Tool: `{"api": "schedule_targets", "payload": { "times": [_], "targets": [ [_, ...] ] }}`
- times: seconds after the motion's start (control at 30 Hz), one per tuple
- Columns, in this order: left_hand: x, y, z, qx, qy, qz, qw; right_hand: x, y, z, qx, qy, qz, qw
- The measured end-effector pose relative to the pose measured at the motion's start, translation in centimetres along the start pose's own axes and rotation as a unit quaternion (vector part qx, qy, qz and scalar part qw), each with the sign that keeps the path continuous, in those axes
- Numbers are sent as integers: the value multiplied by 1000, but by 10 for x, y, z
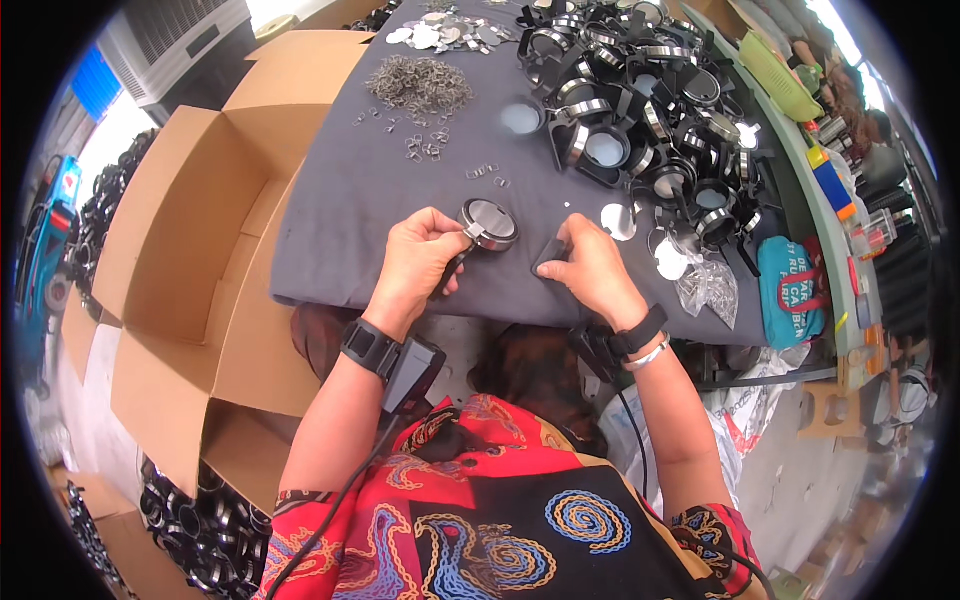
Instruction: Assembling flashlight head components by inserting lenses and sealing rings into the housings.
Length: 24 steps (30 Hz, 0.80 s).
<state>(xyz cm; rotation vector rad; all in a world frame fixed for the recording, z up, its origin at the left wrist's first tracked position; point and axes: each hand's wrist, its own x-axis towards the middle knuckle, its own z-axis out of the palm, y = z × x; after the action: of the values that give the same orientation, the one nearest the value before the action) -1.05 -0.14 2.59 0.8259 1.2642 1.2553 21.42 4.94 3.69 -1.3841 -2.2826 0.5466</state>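
My left hand (428,262) is closed round the black handle of a round part (490,224) with a silver disc face and a dark rim. The part is held just above the cloth-covered table, its disc tilted upward. A little to the right, my right hand (592,262) pinches a small flat black piece (551,257) between thumb and fingers. The two held things are apart. Beyond my left hand lie a few small wire clips (484,172), and past them a heap of the same metal clips (420,86).
Many black parts with silver rings (640,110) pile up at the far right. Loose silver discs (620,222), a clear bag of small metal pieces (708,292) and a teal pouch (790,290) lie near the right edge. An open cardboard box (165,215) stands left of the table.
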Motion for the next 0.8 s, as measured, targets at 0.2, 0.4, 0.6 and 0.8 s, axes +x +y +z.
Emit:
{"api": "schedule_targets", "payload": {
  "times": [0.2,0.4,0.6,0.8],
  "targets": [
    [2,4,-1,3,-8,-8,1000,1,-30,-1,385,-61,22,921],
    [7,0,-4,-13,-13,-3,1000,29,-32,17,158,31,-283,946],
    [6,3,-6,-30,-30,0,999,37,-35,25,244,-3,-229,942],
    [-2,-12,-1,-11,-5,60,998,46,-41,18,178,-5,-255,950]
  ]
}}
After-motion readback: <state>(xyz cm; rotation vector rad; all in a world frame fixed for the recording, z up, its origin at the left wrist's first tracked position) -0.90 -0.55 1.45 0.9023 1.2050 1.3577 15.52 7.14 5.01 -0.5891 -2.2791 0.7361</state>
